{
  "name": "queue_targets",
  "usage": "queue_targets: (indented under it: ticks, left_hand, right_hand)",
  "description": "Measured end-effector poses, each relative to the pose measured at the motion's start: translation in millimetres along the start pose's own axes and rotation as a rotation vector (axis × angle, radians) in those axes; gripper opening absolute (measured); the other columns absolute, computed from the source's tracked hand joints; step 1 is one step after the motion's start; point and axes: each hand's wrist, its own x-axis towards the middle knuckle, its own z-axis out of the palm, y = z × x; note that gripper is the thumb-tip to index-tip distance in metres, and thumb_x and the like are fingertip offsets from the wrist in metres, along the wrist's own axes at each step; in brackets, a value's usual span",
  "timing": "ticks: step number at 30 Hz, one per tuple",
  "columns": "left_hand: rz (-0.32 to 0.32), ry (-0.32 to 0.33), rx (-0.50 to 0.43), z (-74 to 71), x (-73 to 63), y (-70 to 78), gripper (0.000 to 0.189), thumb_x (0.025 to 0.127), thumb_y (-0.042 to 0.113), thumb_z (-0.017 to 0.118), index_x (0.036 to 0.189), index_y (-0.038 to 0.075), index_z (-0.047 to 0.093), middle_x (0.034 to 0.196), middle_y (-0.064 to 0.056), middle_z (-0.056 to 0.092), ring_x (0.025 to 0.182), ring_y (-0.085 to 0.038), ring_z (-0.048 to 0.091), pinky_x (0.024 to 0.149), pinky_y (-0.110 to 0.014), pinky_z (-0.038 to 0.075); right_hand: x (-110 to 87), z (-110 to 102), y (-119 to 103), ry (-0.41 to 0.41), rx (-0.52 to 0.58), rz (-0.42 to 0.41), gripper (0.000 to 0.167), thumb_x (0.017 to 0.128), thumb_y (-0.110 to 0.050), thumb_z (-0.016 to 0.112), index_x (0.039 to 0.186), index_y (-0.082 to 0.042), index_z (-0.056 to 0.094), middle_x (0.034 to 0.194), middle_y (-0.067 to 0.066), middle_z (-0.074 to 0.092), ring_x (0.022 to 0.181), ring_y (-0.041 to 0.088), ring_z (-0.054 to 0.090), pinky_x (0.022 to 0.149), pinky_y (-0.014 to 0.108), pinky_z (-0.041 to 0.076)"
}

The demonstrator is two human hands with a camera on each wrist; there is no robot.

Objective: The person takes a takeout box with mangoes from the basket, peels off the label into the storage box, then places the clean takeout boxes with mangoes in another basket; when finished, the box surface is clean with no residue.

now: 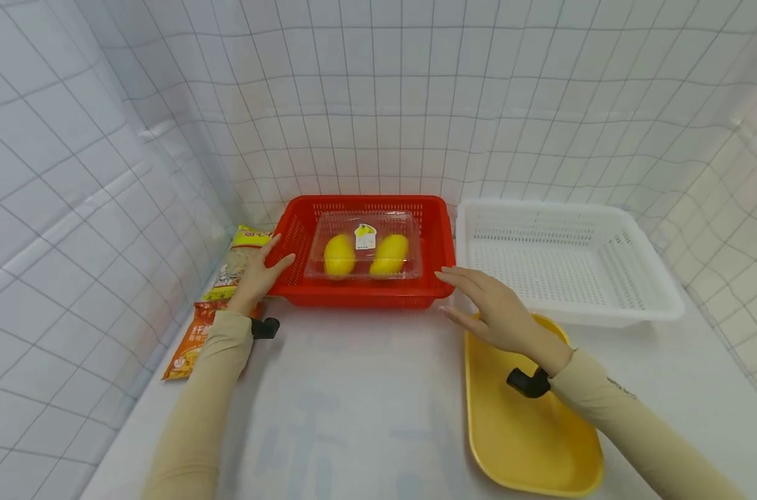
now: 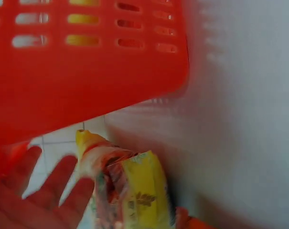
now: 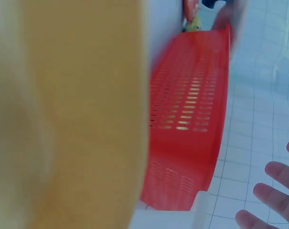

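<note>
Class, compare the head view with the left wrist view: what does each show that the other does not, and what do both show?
Only the head view shows the right hand, the white basket, the yellow tray and the label on the clear box.

Only the left wrist view shows holes in the outside of the red basket, with yellow visible behind some.

Both show that basket, the left hand, a yellow bag and the checked wall.
</note>
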Motion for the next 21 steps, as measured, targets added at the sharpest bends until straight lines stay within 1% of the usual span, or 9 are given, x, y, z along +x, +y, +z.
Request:
queue_targets:
  ticks: [2, 4, 5, 9, 11, 12, 16, 19, 21]
  left_hand:
    - [-0.047, -0.036, -0.075, -1.7, 1.2, -5.2, 0.077, 0.091, 0.051, 0.056, 0.153, 0.032, 0.014, 0.154, -0.016, 0.017, 0.122, -0.036, 0.036, 0.103, -0.05, 0.032]
    - [-0.063, -0.044, -0.115, -2.1, 2.0, -7.8, 0.073, 0.093, 0.047, 0.054, 0.153, 0.034, 0.013, 0.155, -0.012, 0.013, 0.126, -0.035, 0.031, 0.105, -0.051, 0.028]
    - [-0.057, -0.044, -0.134, -2.0, 2.5, -8.3, 0.07, 0.095, 0.043, 0.053, 0.153, 0.034, 0.014, 0.156, -0.011, 0.012, 0.127, -0.035, 0.029, 0.105, -0.05, 0.027]
    - [-0.055, -0.041, -0.235, 0.2, 3.9, -6.9, 0.058, 0.101, 0.031, 0.045, 0.153, 0.031, 0.019, 0.155, -0.009, 0.015, 0.128, -0.033, 0.028, 0.105, -0.047, 0.029]
    - [-0.064, -0.038, -0.286, 1.7, 4.7, -5.8, 0.054, 0.102, 0.028, 0.042, 0.152, 0.031, 0.021, 0.154, -0.008, 0.017, 0.128, -0.031, 0.029, 0.105, -0.045, 0.031]
    - [-0.073, -0.034, -0.307, 2.5, 5.1, -5.5, 0.053, 0.103, 0.027, 0.041, 0.152, 0.032, 0.022, 0.153, -0.008, 0.018, 0.128, -0.031, 0.03, 0.104, -0.044, 0.032]
    - [-0.073, -0.021, -0.34, 4.4, 6.7, -5.8, 0.051, 0.103, 0.023, 0.039, 0.151, 0.03, 0.024, 0.153, -0.007, 0.02, 0.127, -0.029, 0.032, 0.104, -0.043, 0.032]
    - [-0.073, -0.015, -0.351, 4.4, 6.9, -7.3, 0.05, 0.103, 0.022, 0.039, 0.151, 0.029, 0.026, 0.152, -0.007, 0.022, 0.127, -0.03, 0.033, 0.104, -0.044, 0.032]
    - [-0.081, -0.016, -0.347, 3.9, 6.0, -8.1, 0.05, 0.103, 0.022, 0.039, 0.151, 0.03, 0.025, 0.152, -0.007, 0.022, 0.128, -0.03, 0.032, 0.104, -0.045, 0.031]
  right_hand:
    - [12.8, 2.4, 4.0, 0.0, 0.028, 0.039, 0.056, 0.086, -0.025, 0.07, 0.135, -0.005, 0.05, 0.136, 0.009, 0.05, 0.125, 0.026, 0.045, 0.101, 0.046, 0.038]
    - [26.3, 3.6, 7.7, -0.019, 0.072, 0.103, 0.057, 0.089, -0.028, 0.068, 0.138, -0.006, 0.047, 0.138, 0.009, 0.049, 0.126, 0.027, 0.044, 0.101, 0.047, 0.037]
    - [33.4, 4.1, 9.7, -0.032, 0.093, 0.14, 0.058, 0.09, -0.03, 0.066, 0.139, -0.007, 0.045, 0.139, 0.009, 0.047, 0.127, 0.027, 0.042, 0.101, 0.048, 0.036]
    - [64.0, 8.4, 20.1, -0.088, 0.191, 0.289, 0.064, 0.094, -0.039, 0.058, 0.146, -0.01, 0.035, 0.145, 0.007, 0.039, 0.132, 0.026, 0.036, 0.104, 0.05, 0.031]
    - [79.6, 12.9, 26.5, -0.119, 0.238, 0.34, 0.067, 0.095, -0.041, 0.054, 0.149, -0.011, 0.028, 0.148, 0.009, 0.033, 0.133, 0.028, 0.032, 0.105, 0.052, 0.029]
    - [86.9, 15.8, 29.1, -0.134, 0.267, 0.367, 0.069, 0.095, -0.042, 0.054, 0.15, -0.012, 0.025, 0.149, 0.01, 0.031, 0.133, 0.03, 0.032, 0.105, 0.053, 0.029]
    - [111.6, 29.1, 36.9, -0.213, 0.374, 0.485, 0.081, 0.093, -0.046, 0.055, 0.153, -0.015, 0.01, 0.154, 0.013, 0.017, 0.137, 0.033, 0.021, 0.104, 0.058, 0.026]
    - [124.3, 40.7, 41.2, -0.283, 0.434, 0.608, 0.093, 0.089, -0.052, 0.058, 0.153, -0.019, 0.001, 0.156, 0.012, 0.005, 0.14, 0.032, 0.01, 0.105, 0.06, 0.023]
    - [130.3, 48.5, 44.3, -0.32, 0.472, 0.698, 0.099, 0.086, -0.055, 0.06, 0.153, -0.021, -0.004, 0.156, 0.012, -0.001, 0.14, 0.032, 0.006, 0.105, 0.061, 0.022]
